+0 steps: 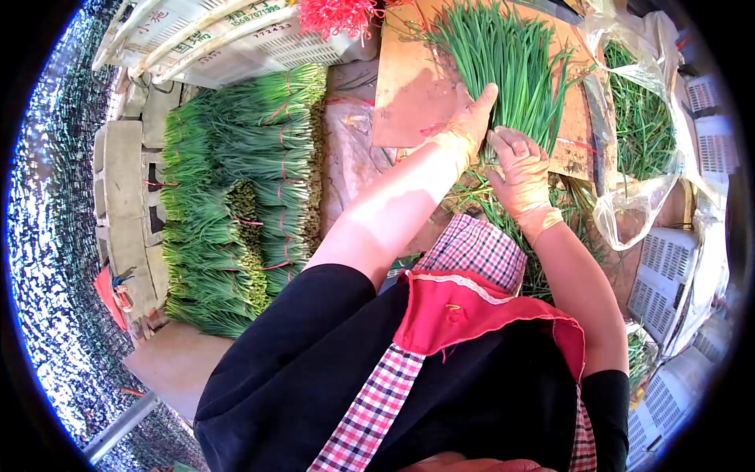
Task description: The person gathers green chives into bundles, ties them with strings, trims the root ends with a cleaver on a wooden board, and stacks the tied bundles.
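Note:
A loose bunch of long green chives (pixel 507 59) lies on a brown board (pixel 409 86), its leaves fanned towards the far side. My left hand (pixel 469 122), in a thin yellowish glove, grips the near left side of the bunch; some of its fingers are hidden. At the near end my right hand (pixel 521 169), gloved alike, has its fingers curled against the stalks. The two hands are close together, with the bunch between them.
Tied chive bundles (pixel 291 157) are stacked at left beside concrete blocks (pixel 130 204). White crates (pixel 236 47) stand at the far left, near red ties (pixel 338 14). On the right are more chives (pixel 641 118), clear plastic (pixel 625 216) and a white crate (pixel 662 271).

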A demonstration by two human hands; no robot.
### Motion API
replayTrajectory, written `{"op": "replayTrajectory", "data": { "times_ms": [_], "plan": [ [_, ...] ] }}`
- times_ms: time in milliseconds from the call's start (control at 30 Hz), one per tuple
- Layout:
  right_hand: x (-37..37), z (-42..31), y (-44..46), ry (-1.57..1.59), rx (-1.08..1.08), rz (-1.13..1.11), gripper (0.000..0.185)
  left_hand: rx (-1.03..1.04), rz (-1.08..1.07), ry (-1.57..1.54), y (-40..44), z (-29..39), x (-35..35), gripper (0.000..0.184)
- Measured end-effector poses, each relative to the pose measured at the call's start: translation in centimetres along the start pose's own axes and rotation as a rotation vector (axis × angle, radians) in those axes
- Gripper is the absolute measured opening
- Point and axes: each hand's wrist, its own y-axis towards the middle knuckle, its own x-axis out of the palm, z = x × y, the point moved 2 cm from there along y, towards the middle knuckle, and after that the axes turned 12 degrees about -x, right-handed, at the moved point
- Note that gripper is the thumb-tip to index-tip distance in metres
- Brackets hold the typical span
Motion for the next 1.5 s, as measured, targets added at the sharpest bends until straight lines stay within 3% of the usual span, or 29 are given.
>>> {"op": "replayTrajectory", "data": {
  "times_ms": [167,233,400,567,767,933,1000,1167,1300,1333,1400,1433,1500],
  "plan": [
    [1.1,0.1,1.1,-0.162,0.026,-0.049,0.065,0.022,-0.035,0.127,0.9,-0.5,-0.1,0.081],
    [1.7,0.3,1.2,-0.254,0.019,-0.070,0.067,-0.060,-0.110,-0.075,0.9,-0.7,0.3,0.086],
    [1.0,1.5,0.9,0.071,0.101,-0.039,0.067,-0.127,-0.238,-0.232,-0.6,0.2,-0.8,0.092],
    [1.2,2.2,0.6,0.153,0.085,-0.036,0.066,-0.141,-0.256,-0.334,0.3,-0.7,0.0,0.089],
    [1.5,1.8,0.7,0.053,0.060,-0.011,0.046,-0.083,-0.211,-0.312,0.8,-1.0,0.3,0.085],
    [2.5,1.3,0.4,-0.174,-0.065,0.017,0.012,-0.092,-0.222,-0.376,2.8,-2.6,2.2,0.085],
    [2.5,1.1,0.4,-0.164,-0.052,0.047,0.008,0.008,-0.186,-0.386,2.9,-2.2,1.8,0.085],
    [0.5,0.6,0.2,-0.007,-0.049,0.123,0.008,-0.005,-0.224,-0.333,1.9,-0.9,0.5,0.085],
    [-5.8,-1.7,-3.5,0.254,0.140,0.226,0.017,0.027,-0.074,-0.121,2.3,-0.9,0.3,0.082],
    [-6.0,-1.3,-6.4,0.449,0.368,0.283,0.016,0.045,-0.015,-0.106,2.2,-0.6,0.2,0.081],
    [-6.1,-0.2,-13.2,0.410,0.441,0.146,0.016,0.036,0.004,-0.045,1.0,0.5,-1.3,0.080],
    [-6.3,0.4,-16.6,0.175,0.288,-0.049,0.018,0.019,-0.023,0.005,0.0,1.3,-2.6,0.080],
    [-4.5,1.4,-24.8,0.017,0.354,-0.511,0.029,-0.065,-0.103,0.202,-1.1,2.2,-3.2,0.079]
  ]
}}
